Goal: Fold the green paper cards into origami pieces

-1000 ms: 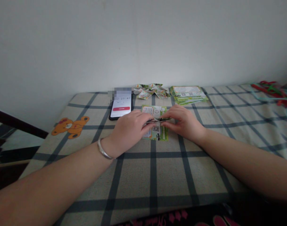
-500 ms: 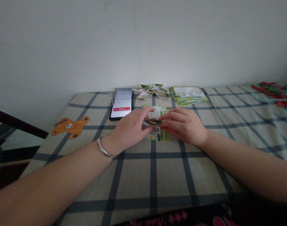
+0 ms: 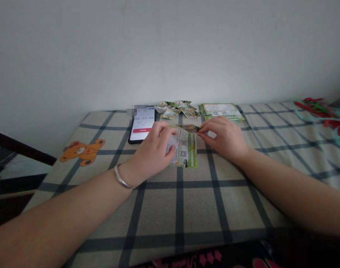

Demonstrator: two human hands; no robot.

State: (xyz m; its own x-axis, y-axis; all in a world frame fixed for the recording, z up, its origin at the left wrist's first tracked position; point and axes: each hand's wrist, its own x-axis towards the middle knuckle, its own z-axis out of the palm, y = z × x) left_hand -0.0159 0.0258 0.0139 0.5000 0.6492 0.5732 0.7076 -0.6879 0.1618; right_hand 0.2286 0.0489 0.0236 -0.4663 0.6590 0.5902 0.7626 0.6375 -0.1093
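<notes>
A green-and-white printed sheet lies flat on the checked cloth in front of me. My left hand rests over its left edge, thumb and fingers apart, with nothing gripped. At the sheet's far edge is a small folded paper piece with a similar print. The thumb and fingertips of my right hand pinch its right end. Behind it sit several small folded paper pieces, pointed in shape. A stack of printed sheets lies beyond my right hand.
A phone with a lit timer screen lies beyond my left hand. An orange bear cutout is on the checked cloth at left. Red and teal ribbon-like items lie at far right. A pale wall rises behind the table.
My right hand has moved away from me with the folded piece, from above the sheet's middle to its far edge. My left hand has let go of the piece and opened.
</notes>
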